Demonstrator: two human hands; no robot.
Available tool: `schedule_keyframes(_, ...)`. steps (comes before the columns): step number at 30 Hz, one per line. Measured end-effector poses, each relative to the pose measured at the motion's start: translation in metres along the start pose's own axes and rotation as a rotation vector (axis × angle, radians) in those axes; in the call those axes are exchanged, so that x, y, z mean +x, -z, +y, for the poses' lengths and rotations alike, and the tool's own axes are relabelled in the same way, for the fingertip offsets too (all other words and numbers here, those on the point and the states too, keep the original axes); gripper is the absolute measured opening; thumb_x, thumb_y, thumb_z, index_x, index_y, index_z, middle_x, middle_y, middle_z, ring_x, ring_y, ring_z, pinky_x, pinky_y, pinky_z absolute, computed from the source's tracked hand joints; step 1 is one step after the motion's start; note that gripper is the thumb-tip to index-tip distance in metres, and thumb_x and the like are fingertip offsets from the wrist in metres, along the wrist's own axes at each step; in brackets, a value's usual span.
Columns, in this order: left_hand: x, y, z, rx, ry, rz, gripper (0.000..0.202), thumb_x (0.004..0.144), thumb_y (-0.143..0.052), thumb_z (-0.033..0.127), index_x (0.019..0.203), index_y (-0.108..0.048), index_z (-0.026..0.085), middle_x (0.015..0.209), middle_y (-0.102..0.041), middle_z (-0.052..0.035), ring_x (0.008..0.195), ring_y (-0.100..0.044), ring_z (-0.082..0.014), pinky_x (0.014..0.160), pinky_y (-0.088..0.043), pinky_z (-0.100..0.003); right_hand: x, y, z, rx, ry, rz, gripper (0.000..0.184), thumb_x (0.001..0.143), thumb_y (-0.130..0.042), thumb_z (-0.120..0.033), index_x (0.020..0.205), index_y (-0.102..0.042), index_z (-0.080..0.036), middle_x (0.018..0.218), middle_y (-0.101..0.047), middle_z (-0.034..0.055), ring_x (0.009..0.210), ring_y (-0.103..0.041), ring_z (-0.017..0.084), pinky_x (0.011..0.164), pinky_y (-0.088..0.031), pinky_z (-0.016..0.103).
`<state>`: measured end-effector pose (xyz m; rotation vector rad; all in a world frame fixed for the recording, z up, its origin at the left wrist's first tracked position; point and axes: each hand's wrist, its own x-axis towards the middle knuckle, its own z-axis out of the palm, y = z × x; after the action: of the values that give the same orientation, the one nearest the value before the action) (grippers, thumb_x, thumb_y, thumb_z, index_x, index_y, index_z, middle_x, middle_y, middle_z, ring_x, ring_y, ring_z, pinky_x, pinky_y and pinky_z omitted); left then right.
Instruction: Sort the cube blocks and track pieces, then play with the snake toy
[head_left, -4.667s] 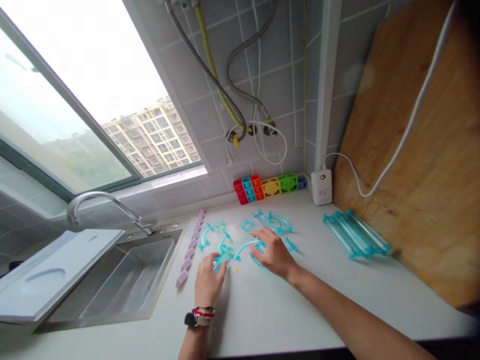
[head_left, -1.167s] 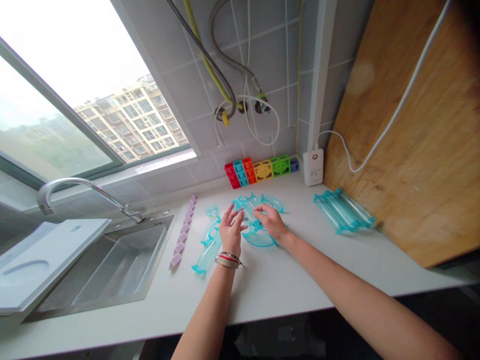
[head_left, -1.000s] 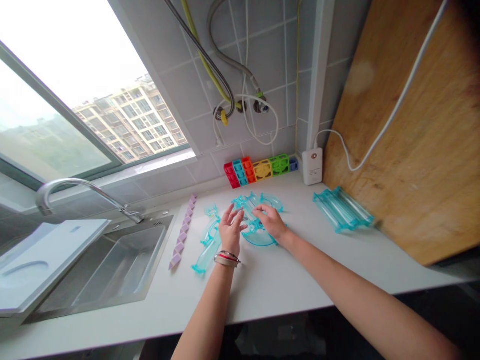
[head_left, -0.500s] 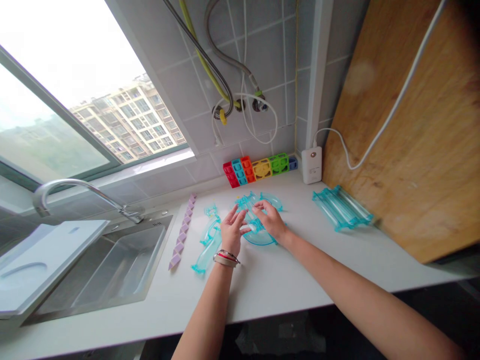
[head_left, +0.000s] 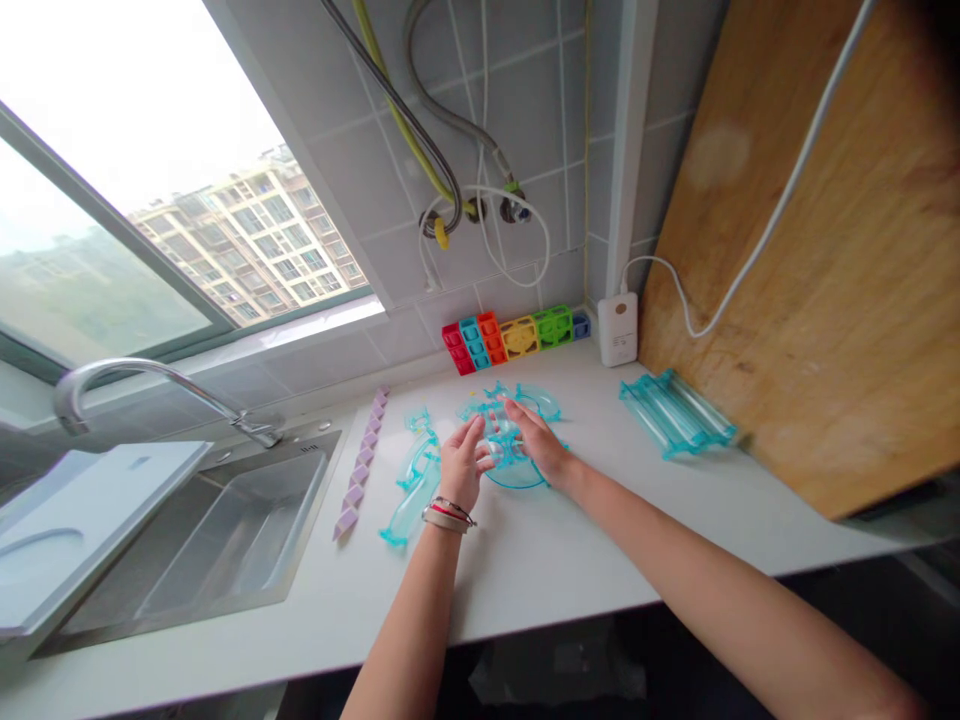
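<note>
left hand (head_left: 459,468): on the curved track pieces (head_left: 517,470), fingers part-spread, thumb against one piece; can't tell if it grips.
right hand (head_left: 541,445): fingers bent over the same cluster, touching it; grip unclear.
cluster: mid tabletop (head_left: 600,540), more curved pieces just left of the left hand.
edges: front edge under the forearms; block row (head_left: 514,338) and white adapter (head_left: 617,328) at the back wall; wooden board (head_left: 810,260) leaning at right.
open room: bare strip between the hands and the front edge; gap between the cluster and the straight tubes (head_left: 675,412).
left side: purple zigzag strip (head_left: 360,465), then the sink rim.
sink (head_left: 225,530): white panel (head_left: 75,540) over its left part.
</note>
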<state>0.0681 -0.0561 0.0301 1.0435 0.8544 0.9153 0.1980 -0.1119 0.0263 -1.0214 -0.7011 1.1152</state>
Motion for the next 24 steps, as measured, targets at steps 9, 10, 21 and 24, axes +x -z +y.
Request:
schedule_keyframes(9, -0.001, -0.003, -0.005, 0.163, -0.169, -0.005, 0.058, 0.078, -0.076, 0.055, 0.119, -0.067, 0.016, 0.094, -0.072, -0.0082, 0.057, -0.061, -0.0099, 0.048, -0.054, -0.022, 0.012, 0.003, 0.0, -0.011, 0.063, 0.12, 0.05, 0.065, -0.081, -0.043, 0.105, -0.066, -0.017, 0.087, -0.068, 0.0026, 0.067, -0.06, 0.015, 0.063, -0.051, 0.027)
schedule_keyframes(10, 0.0, -0.003, -0.006, 0.192, -0.201, 0.003, 0.054, 0.081, -0.071, 0.057, 0.117, -0.068, 0.015, 0.095, -0.072, -0.009, 0.055, -0.061, -0.01, 0.046, -0.052, -0.022, 0.012, 0.005, 0.001, -0.025, 0.079, 0.126, 0.049, 0.066, -0.079, -0.044, 0.104, -0.065, -0.017, 0.086, -0.067, 0.0022, 0.066, -0.059, 0.015, 0.064, -0.051, 0.027)
schedule_keyframes(21, 0.003, 0.001, -0.015, 0.529, -0.55, 0.036, 0.022, 0.084, -0.067, 0.041, 0.088, -0.078, 0.023, 0.076, -0.075, -0.0034, 0.068, -0.064, -0.0172, 0.059, -0.047, -0.023, 0.021, 0.028, -0.009, -0.367, 0.322, 0.301, 0.052, 0.081, -0.063, -0.048, 0.122, -0.053, -0.02, 0.105, -0.063, 0.0071, 0.08, -0.062, 0.018, 0.07, -0.053, 0.029)
schedule_keyframes(24, 0.004, 0.001, -0.017, 0.564, -0.585, -0.007, 0.021, 0.087, -0.063, 0.038, 0.087, -0.077, 0.023, 0.075, -0.075, -0.0025, 0.066, -0.065, -0.0168, 0.06, -0.048, -0.024, 0.027, 0.043, -0.035, -0.575, 0.442, 0.346, 0.057, 0.085, -0.057, -0.05, 0.131, -0.049, -0.017, 0.111, -0.063, 0.0105, 0.081, -0.063, 0.019, 0.072, -0.053, 0.031)
